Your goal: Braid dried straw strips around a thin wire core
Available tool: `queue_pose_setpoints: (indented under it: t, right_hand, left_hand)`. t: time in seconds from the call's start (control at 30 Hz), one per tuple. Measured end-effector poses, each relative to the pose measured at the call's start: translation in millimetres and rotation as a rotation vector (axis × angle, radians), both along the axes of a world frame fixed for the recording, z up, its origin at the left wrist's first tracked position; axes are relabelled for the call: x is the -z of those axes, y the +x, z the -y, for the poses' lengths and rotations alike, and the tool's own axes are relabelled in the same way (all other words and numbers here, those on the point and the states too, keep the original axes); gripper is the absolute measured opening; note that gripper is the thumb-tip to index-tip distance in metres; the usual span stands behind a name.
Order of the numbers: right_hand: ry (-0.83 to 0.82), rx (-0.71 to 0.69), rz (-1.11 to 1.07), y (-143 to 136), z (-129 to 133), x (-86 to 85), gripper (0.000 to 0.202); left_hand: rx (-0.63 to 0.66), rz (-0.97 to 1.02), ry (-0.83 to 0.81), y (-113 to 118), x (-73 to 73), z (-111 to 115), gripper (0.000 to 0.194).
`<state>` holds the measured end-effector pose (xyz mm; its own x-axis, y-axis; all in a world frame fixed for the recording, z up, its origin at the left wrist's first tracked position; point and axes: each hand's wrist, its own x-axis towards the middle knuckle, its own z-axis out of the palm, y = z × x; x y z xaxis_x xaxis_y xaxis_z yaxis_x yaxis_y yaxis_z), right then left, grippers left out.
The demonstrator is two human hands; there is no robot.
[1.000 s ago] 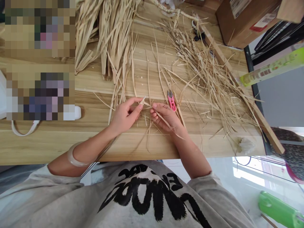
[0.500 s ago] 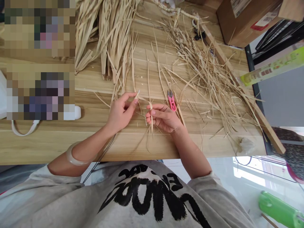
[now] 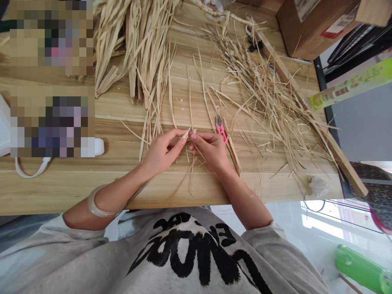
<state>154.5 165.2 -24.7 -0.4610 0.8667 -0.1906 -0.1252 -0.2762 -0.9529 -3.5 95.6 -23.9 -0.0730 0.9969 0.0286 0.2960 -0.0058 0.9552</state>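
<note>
Between the thumb and forefinger of my left hand (image 3: 161, 153) is a small straw-wrapped piece (image 3: 185, 134) with a thin, silvery pointed tip. My right hand (image 3: 212, 150) is closed beside it, fingertips almost touching the left ones, and pinches a pale straw strip (image 3: 194, 131). Part of that strip is hidden by the fingers. Pink-handled thread snips (image 3: 221, 130) lie on the table just beyond my right hand. Loose straw strands (image 3: 190, 94) stretch across the wood in front of both hands.
A thick bundle of dried straw (image 3: 150, 49) lies at the back left. Scattered straw scraps (image 3: 260, 85) cover the right side, along a wooden bar (image 3: 330, 147). Farther back stands a cardboard box (image 3: 318, 28). A white strap (image 3: 32, 174) lies at left, near a blurred-out area.
My hands have come together: the right turned over and moved up toward the left, the left shifted slightly right and down. The strip's loop between them is now mostly behind the fingers.
</note>
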Motion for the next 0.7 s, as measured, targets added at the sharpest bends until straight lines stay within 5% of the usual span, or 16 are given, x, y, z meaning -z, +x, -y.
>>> queue_pose_setpoints:
  t: [0.27,0.7]
  right_hand:
    - [0.11,0.11,0.14,-0.4,1.0,-5.5,0.033]
    - [0.662,-0.092,0.365,5.8,-3.1,-3.3,0.031]
  left_hand:
    - [0.031,-0.018,-0.003,1.9,-0.2,0.5,0.03]
    - [0.056,-0.143,-0.001,5.4,-7.7,2.0,0.035]
